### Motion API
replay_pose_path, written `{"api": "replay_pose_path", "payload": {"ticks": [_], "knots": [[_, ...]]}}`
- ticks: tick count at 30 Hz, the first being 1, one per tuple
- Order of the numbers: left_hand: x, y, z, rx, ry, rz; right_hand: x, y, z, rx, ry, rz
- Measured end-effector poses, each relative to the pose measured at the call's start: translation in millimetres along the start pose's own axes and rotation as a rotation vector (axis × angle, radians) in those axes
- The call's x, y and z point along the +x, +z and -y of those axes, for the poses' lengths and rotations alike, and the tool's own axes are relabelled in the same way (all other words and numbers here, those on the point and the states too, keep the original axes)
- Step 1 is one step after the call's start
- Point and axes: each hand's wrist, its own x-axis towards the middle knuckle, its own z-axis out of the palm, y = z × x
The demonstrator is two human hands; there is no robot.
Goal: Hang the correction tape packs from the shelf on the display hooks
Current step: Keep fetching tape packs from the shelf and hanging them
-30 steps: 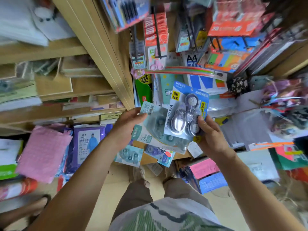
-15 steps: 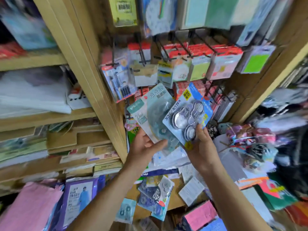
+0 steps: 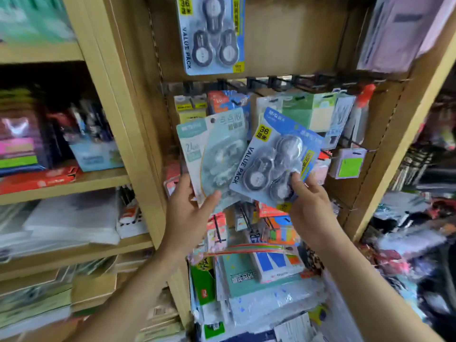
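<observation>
My right hand (image 3: 309,206) pinches the lower corner of a blue "VALUE PACK" correction tape pack (image 3: 274,156) with three dispensers, tilted to the right. My left hand (image 3: 190,213) holds pale green correction tape packs (image 3: 214,154) by their lower edge, fanned beside the blue one. Both are raised in front of the display panel. A matching blue value pack (image 3: 212,33) hangs high on the panel. A row of black display hooks (image 3: 283,81) runs across below it, above both hands.
Sticky notes and small carded goods (image 3: 318,112) hang on the hooks behind the packs. A wooden upright (image 3: 116,114) and shelves with stationery stand at the left. Another wooden post (image 3: 404,144) bounds the panel at the right. Piled goods lie below.
My view has tilted upward, bringing the high hanging blue pack and the hook row into sight. Both hands have risen with their packs, which stay side by side.
</observation>
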Motion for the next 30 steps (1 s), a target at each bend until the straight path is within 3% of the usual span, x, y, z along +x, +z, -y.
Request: {"api": "replay_pose_path", "payload": {"ticks": [7,14,21,30], "knots": [[76.5,-50.1,-50.2,0.094,0.313,-0.126,63.0,36.9,74.9,-0.084,-0.205,0.115],[148.2,-85.0,-92.5,0.138,0.47,-0.29,118.2,83.7,125.0,-0.199,-0.325,0.17],[208.9,-97.8,-132.5,0.26,0.643,-0.388,152.7,136.1,149.9,-0.305,-0.36,0.186],[254.2,-106.5,-126.8,0.45,0.837,-0.565,186.1,164.2,149.9,-0.319,-0.353,0.182]]}}
